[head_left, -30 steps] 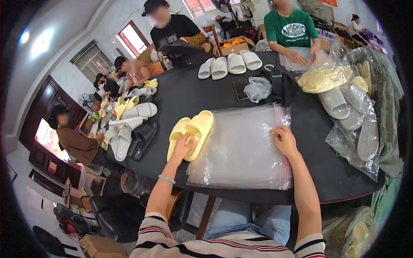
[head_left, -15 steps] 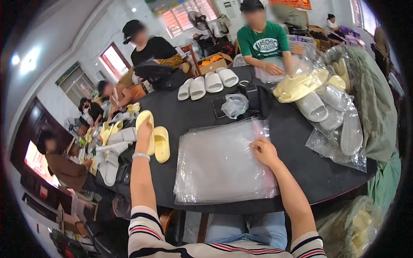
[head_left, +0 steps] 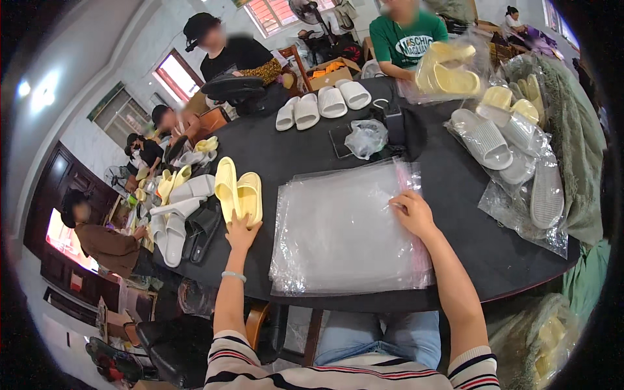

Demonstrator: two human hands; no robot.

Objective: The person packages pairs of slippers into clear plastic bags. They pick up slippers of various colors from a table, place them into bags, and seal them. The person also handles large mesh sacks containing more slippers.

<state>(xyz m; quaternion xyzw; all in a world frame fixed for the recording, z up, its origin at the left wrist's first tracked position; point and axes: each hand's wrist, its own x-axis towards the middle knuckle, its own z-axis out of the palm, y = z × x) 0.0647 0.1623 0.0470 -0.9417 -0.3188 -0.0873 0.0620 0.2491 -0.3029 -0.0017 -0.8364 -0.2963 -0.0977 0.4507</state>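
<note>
A pair of pale yellow slide slippers (head_left: pixel 249 198) lies side by side on the black table, toes pointing away. My left hand (head_left: pixel 242 233) is at their near heel ends, its fingers closed on the heels and its thumb toward the right slipper. To the right lies a flat stack of clear plastic bags (head_left: pixel 344 234) with a pinkish strip along its right side. My right hand (head_left: pixel 414 213) is over that side, thumb and fingers pinched at the top bag's edge. The fingertips partly cover the film they grip.
White slippers (head_left: pixel 332 103) stand in a row at the table's far side, near a crumpled clear bag (head_left: pixel 366 138). Bagged grey slippers (head_left: pixel 482 138) are piled right. Bagged yellow slippers (head_left: pixel 448 75) are before a co-worker in green (head_left: pixel 409 39). Loose grey slippers (head_left: pixel 170 237) lie left.
My left hand has drawn back from inside the left yellow slipper to the heels, and the slippers now sit closer together. My right hand stays at the bags' edge. The view has shifted.
</note>
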